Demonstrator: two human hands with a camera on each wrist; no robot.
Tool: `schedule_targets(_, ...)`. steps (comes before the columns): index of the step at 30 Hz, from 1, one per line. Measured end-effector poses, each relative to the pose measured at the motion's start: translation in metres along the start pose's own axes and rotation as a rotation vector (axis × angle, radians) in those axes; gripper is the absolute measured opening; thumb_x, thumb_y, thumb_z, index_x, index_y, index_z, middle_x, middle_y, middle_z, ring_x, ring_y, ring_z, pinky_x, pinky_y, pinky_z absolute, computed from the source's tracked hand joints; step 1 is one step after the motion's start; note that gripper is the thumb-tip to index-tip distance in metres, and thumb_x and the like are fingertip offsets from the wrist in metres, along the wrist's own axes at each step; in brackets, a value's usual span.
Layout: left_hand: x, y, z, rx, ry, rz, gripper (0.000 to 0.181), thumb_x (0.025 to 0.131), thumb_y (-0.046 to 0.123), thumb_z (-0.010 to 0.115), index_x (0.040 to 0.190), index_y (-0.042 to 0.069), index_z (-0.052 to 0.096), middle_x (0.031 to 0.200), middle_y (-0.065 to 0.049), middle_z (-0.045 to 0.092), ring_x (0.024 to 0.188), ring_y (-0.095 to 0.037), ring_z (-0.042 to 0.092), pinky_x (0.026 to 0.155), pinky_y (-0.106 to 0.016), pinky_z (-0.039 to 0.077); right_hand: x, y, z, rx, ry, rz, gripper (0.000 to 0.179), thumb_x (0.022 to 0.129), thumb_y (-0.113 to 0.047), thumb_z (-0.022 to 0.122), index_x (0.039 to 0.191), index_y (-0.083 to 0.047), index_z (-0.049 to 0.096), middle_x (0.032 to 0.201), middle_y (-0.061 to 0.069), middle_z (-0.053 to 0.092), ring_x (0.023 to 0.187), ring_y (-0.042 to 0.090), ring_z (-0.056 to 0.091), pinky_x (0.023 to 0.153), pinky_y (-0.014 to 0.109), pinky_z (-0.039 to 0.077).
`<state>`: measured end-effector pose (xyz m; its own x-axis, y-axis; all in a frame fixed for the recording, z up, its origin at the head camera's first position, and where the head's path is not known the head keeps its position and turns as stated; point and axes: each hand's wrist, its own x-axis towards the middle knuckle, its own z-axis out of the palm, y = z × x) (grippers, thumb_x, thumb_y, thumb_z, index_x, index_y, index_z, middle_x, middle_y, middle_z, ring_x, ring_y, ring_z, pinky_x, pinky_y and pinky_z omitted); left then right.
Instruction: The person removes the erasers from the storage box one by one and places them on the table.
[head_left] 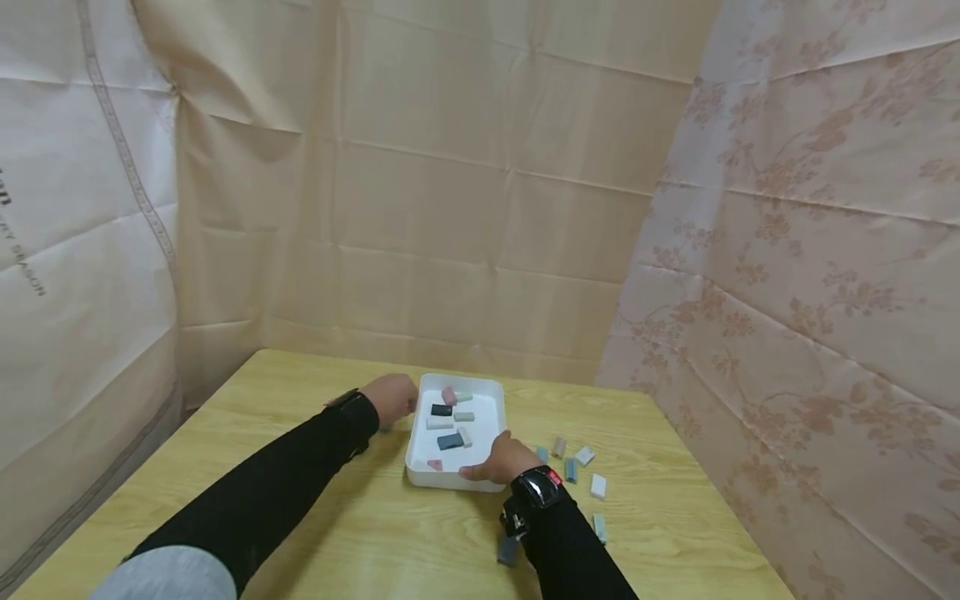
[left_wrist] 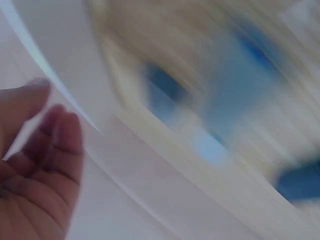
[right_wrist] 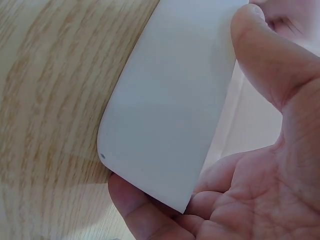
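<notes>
A shallow white tray [head_left: 486, 408] stands on the wooden table, holding several small blocks in pink, black, white and blue-grey. My right hand [head_left: 506, 460] grips the tray's near right corner; the right wrist view has the thumb along the rim and the fingers [right_wrist: 130, 195] curled under the corner. Beside the tray's left edge is my left hand [head_left: 392, 397]. In the left wrist view its fingers [left_wrist: 67, 132] are loosely bent close to the white rim, with a gap to the thumb and nothing seen between them. Whether they touch the tray is unclear.
Several small blocks lie right of the tray, among them a blue one [head_left: 571, 471], a white one [head_left: 597, 486] and a pale green one [head_left: 599, 529]. A dark grey block [head_left: 507, 550] lies by the right forearm. Cloth curtains [head_left: 420, 208] hang behind the table [head_left: 337, 508].
</notes>
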<state>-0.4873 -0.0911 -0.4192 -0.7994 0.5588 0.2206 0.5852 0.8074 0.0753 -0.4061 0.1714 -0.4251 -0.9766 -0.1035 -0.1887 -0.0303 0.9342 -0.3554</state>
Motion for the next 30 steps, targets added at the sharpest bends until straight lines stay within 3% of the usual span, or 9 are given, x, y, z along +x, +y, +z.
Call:
schedule_targets(2, 0.011, 0.019, 0.008, -0.048, 0.025, 0.125, 0.009, 0.086, -0.002, 0.079, 0.085, 0.007, 0.08, 0.085, -0.001, 0.077, 0.079, -0.016, 0.068, 0.08, -0.035, 0.058, 0.001, 0.001, 0.0, -0.008, 0.001, -0.009, 0.118, 0.088, -0.06, 0.081, 0.158, 0.018, 0.027, 0.149, 0.032, 0.057, 0.128, 0.036, 0.063, 0.112, 0.052, 0.049)
schedule_targets(4, 0.02, 0.036, 0.019, -0.074, -0.027, 0.19, 0.014, 0.084, 0.001, 0.083, 0.095, 0.009, 0.082, 0.094, 0.0, 0.079, 0.083, -0.012, 0.067, 0.083, -0.031, 0.057, 0.001, 0.002, 0.001, -0.01, 0.0, -0.022, 0.118, 0.088, -0.06, 0.08, 0.158, 0.018, 0.026, 0.147, 0.032, 0.059, 0.124, 0.035, 0.065, 0.109, 0.051, 0.051)
schedule_targets(6, 0.024, 0.05, 0.029, -0.091, -0.117, 0.176, 0.022, 0.083, 0.004, 0.085, 0.104, 0.012, 0.082, 0.099, 0.003, 0.079, 0.082, -0.008, 0.063, 0.084, -0.026, 0.055, 0.001, 0.002, 0.002, -0.004, -0.004, -0.037, 0.118, 0.088, -0.059, 0.081, 0.158, 0.018, 0.026, 0.145, 0.032, 0.06, 0.12, 0.034, 0.066, 0.106, 0.051, 0.052)
schedule_targets(9, 0.027, 0.064, 0.04, -0.089, -0.197, 0.079, 0.036, 0.077, 0.002, 0.087, 0.11, 0.015, 0.082, 0.099, 0.006, 0.078, 0.077, -0.006, 0.055, 0.081, -0.022, 0.053, 0.001, 0.001, 0.003, 0.014, -0.007, -0.042, 0.118, 0.088, -0.059, 0.081, 0.158, 0.018, 0.026, 0.145, 0.033, 0.06, 0.119, 0.034, 0.066, 0.105, 0.052, 0.052)
schedule_targets(13, 0.026, 0.074, 0.04, -0.027, -0.16, 0.048, 0.033, 0.069, -0.001, 0.09, 0.098, 0.014, 0.083, 0.084, 0.007, 0.074, 0.068, -0.007, 0.05, 0.07, -0.021, 0.051, 0.0, 0.0, 0.003, 0.023, -0.002, -0.025, 0.118, 0.088, -0.059, 0.081, 0.158, 0.017, 0.025, 0.147, 0.034, 0.057, 0.124, 0.036, 0.064, 0.108, 0.052, 0.05)
schedule_targets(17, 0.024, 0.076, 0.038, 0.067, -0.107, 0.114, 0.019, 0.067, 0.003, 0.088, 0.071, 0.017, 0.075, 0.06, 0.013, 0.053, 0.058, -0.006, 0.039, 0.055, -0.02, 0.035, 0.001, 0.0, 0.0, 0.025, 0.006, -0.014, 0.119, 0.087, -0.059, 0.082, 0.16, 0.016, 0.024, 0.149, 0.033, 0.056, 0.123, 0.036, 0.064, 0.108, 0.052, 0.051)
schedule_targets(21, 0.024, 0.076, 0.036, 0.112, -0.085, 0.179, 0.027, 0.068, 0.006, 0.085, 0.057, 0.019, 0.064, 0.054, 0.014, 0.035, 0.054, -0.007, 0.03, 0.052, -0.021, 0.024, 0.003, 0.001, -0.002, 0.023, 0.019, -0.013, 0.12, 0.086, -0.059, 0.082, 0.16, 0.016, 0.024, 0.148, 0.033, 0.056, 0.119, 0.035, 0.065, 0.106, 0.052, 0.052)
schedule_targets(25, 0.022, 0.071, 0.029, 0.061, -0.079, 0.173, 0.021, 0.075, 0.007, 0.087, 0.063, 0.015, 0.072, 0.056, 0.013, 0.05, 0.057, -0.005, 0.037, 0.055, -0.02, 0.034, 0.003, 0.004, 0.0, 0.022, 0.017, -0.013, 0.119, 0.087, -0.059, 0.082, 0.159, 0.016, 0.024, 0.147, 0.033, 0.057, 0.119, 0.034, 0.065, 0.107, 0.051, 0.051)
schedule_targets(30, 0.018, 0.04, 0.007, -0.049, 0.02, 0.053, 0.017, 0.082, 0.005, 0.087, 0.07, 0.011, 0.077, 0.067, 0.007, 0.065, 0.064, -0.008, 0.047, 0.066, -0.027, 0.047, 0.003, 0.004, 0.001, 0.033, 0.003, 0.003, 0.118, 0.087, -0.058, 0.082, 0.159, 0.015, 0.025, 0.149, 0.032, 0.056, 0.125, 0.036, 0.063, 0.111, 0.054, 0.049)
